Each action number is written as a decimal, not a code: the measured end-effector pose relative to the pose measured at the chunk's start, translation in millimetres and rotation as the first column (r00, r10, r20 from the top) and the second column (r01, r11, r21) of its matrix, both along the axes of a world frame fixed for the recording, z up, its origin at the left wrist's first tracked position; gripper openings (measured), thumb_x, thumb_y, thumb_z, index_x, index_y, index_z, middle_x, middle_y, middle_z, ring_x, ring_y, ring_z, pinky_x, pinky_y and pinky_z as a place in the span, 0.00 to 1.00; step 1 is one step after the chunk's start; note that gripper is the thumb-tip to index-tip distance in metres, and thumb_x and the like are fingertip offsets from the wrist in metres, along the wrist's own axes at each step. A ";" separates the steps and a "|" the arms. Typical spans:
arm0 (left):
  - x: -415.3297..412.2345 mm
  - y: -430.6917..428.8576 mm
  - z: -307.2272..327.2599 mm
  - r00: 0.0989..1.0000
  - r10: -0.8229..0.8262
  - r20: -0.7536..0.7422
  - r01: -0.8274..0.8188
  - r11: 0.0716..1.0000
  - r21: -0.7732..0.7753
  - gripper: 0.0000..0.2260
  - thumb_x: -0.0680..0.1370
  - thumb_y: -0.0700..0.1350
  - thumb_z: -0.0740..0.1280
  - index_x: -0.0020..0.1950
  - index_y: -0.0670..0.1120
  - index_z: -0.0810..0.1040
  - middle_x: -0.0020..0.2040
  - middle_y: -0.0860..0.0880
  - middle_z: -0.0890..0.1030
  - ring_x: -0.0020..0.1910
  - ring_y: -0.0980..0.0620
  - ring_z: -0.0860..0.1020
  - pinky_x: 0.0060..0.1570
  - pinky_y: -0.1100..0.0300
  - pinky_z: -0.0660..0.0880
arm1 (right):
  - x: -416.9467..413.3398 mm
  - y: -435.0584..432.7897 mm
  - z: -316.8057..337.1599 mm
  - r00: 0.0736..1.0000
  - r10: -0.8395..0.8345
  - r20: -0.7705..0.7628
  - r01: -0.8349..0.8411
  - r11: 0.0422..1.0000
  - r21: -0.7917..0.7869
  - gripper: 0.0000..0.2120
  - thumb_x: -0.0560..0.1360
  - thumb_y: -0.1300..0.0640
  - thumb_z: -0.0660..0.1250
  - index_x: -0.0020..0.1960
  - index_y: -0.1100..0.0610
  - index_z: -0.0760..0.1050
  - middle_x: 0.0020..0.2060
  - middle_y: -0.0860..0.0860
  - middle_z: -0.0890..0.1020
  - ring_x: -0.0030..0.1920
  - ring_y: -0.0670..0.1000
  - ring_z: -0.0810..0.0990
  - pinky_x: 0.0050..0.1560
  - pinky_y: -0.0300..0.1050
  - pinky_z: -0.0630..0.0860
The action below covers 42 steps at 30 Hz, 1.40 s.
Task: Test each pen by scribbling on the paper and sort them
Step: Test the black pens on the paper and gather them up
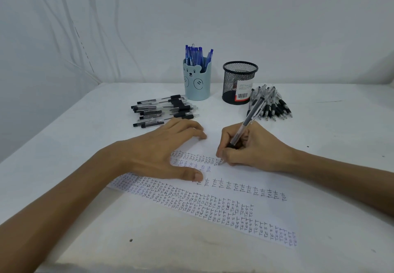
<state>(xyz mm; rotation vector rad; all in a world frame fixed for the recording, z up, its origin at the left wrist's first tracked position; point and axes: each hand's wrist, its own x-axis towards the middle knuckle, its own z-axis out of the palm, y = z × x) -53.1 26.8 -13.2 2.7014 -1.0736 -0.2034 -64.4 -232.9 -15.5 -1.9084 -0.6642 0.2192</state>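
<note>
— Fingers of the right hand: how do they sit?

— Curled tight round a pen with a clear barrel and a black grip, clamped low on it. Its tip touches the paper at the end of a row of small written words, about the centre of the frame. The barrel leans up and away toward the upper right.

— And the other hand?

— The left hand lies flat on the left part of the paper. Its fingers are stretched forward and close together, with the thumb spread out toward the bottom of the frame. It grips nothing and only presses on the sheet.

— What about the sheet itself?

— White, lying slantwise on the counter across the lower middle. It carries bands of the word "test" in black, plus a few in blue near the left thumb.

— Any more pens?

— A pile of black-and-clear pens lies just above the left hand, the pens mostly sideways. A second pile lies above the right hand, tips toward the bottom of the frame, just beside a black mesh cup bearing a barcode label.

— Left of that?

— A pale blue bear cup stands near the upper centre, with blue pens upright in it. A wrinkled white backdrop fills the top of the frame.
</note>
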 end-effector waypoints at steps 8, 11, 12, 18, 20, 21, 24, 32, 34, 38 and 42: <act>-1.5 -0.3 1.9 1.000 0.008 -0.001 -0.008 1.000 0.011 0.38 0.73 0.74 0.66 0.79 0.62 0.58 0.78 0.65 0.55 0.78 0.63 0.52 0.79 0.55 0.56 | 1.7 1.6 -1.0 0.999 0.002 0.041 -0.001 1.000 -0.029 0.05 0.73 0.67 0.72 0.40 0.61 0.82 0.34 0.61 0.82 0.33 0.53 0.75 0.36 0.46 0.72; -0.8 -0.3 1.7 1.000 0.008 0.008 -0.008 1.000 0.011 0.38 0.73 0.74 0.66 0.78 0.62 0.59 0.78 0.65 0.55 0.78 0.63 0.52 0.79 0.55 0.56 | 2.3 1.1 -0.2 1.000 0.009 0.015 -0.009 1.000 -0.027 0.06 0.75 0.70 0.70 0.40 0.64 0.81 0.28 0.53 0.79 0.29 0.47 0.73 0.32 0.38 0.70; -0.6 -0.7 1.6 1.000 0.009 0.008 -0.009 1.000 0.010 0.38 0.73 0.73 0.66 0.78 0.62 0.59 0.77 0.65 0.55 0.78 0.63 0.52 0.78 0.55 0.56 | 2.3 0.7 -0.1 1.000 0.014 0.010 -0.014 0.999 -0.033 0.05 0.75 0.70 0.70 0.40 0.65 0.81 0.28 0.53 0.79 0.28 0.46 0.73 0.32 0.37 0.70; -1.0 -1.4 2.5 1.000 0.010 0.000 -0.010 1.000 0.010 0.38 0.73 0.73 0.66 0.78 0.62 0.59 0.77 0.65 0.56 0.78 0.63 0.52 0.77 0.57 0.56 | 1.3 0.1 1.1 1.000 -0.002 0.022 0.003 0.999 -0.048 0.05 0.75 0.71 0.69 0.40 0.66 0.79 0.26 0.46 0.79 0.26 0.43 0.72 0.30 0.34 0.69; -1.5 -1.5 2.7 1.000 0.012 0.003 -0.012 1.000 0.013 0.38 0.73 0.73 0.66 0.78 0.61 0.59 0.77 0.65 0.56 0.78 0.63 0.52 0.77 0.58 0.55 | 0.9 0.8 1.5 1.000 0.002 0.023 -0.001 0.998 -0.058 0.05 0.74 0.70 0.70 0.40 0.66 0.80 0.26 0.47 0.78 0.26 0.45 0.72 0.30 0.35 0.68; -1.7 -1.7 2.8 1.000 0.011 0.004 -0.011 1.000 0.014 0.38 0.73 0.73 0.66 0.78 0.61 0.59 0.77 0.65 0.56 0.78 0.63 0.52 0.77 0.58 0.55 | 0.9 1.0 1.6 1.000 0.006 0.021 -0.005 0.998 -0.059 0.05 0.74 0.70 0.70 0.40 0.66 0.79 0.26 0.47 0.78 0.26 0.45 0.71 0.30 0.36 0.68; -1.5 -2.0 2.9 1.000 0.009 -0.001 -0.009 1.000 0.011 0.38 0.73 0.73 0.66 0.78 0.62 0.59 0.77 0.65 0.55 0.77 0.64 0.52 0.76 0.59 0.55 | 1.3 0.5 1.6 1.000 -0.014 0.021 0.015 0.998 -0.056 0.05 0.74 0.71 0.69 0.40 0.67 0.79 0.25 0.47 0.77 0.25 0.44 0.70 0.28 0.34 0.67; -1.2 -0.6 2.3 1.000 0.009 0.002 -0.009 1.000 0.016 0.38 0.73 0.74 0.66 0.78 0.62 0.58 0.78 0.65 0.55 0.78 0.63 0.52 0.76 0.59 0.55 | 0.7 1.6 2.0 0.998 -0.034 0.043 0.037 0.997 -0.067 0.05 0.74 0.70 0.69 0.40 0.66 0.79 0.25 0.46 0.78 0.24 0.42 0.71 0.28 0.33 0.66; -1.1 -0.8 2.2 1.000 0.009 0.005 -0.009 1.000 0.015 0.38 0.73 0.74 0.65 0.78 0.62 0.58 0.78 0.65 0.55 0.78 0.63 0.52 0.76 0.59 0.54 | -0.2 2.0 2.5 0.999 -0.027 0.038 0.029 0.997 -0.074 0.04 0.74 0.70 0.69 0.40 0.67 0.79 0.24 0.46 0.78 0.24 0.42 0.71 0.28 0.32 0.66; -0.7 -1.2 1.7 1.000 0.007 0.011 -0.007 1.000 0.016 0.38 0.73 0.74 0.66 0.78 0.62 0.58 0.77 0.65 0.55 0.77 0.64 0.52 0.75 0.60 0.54 | -0.2 1.8 2.7 0.997 -0.041 0.064 0.046 0.995 -0.086 0.05 0.73 0.70 0.69 0.39 0.65 0.79 0.25 0.50 0.77 0.25 0.45 0.71 0.29 0.36 0.67; -0.3 -0.9 1.3 1.000 0.009 0.005 -0.009 1.000 0.017 0.38 0.73 0.74 0.66 0.79 0.62 0.58 0.78 0.65 0.55 0.77 0.64 0.52 0.75 0.61 0.53 | 0.0 1.3 2.9 0.998 -0.030 0.050 0.033 0.997 -0.072 0.04 0.74 0.70 0.69 0.40 0.66 0.79 0.25 0.47 0.78 0.25 0.43 0.71 0.29 0.33 0.67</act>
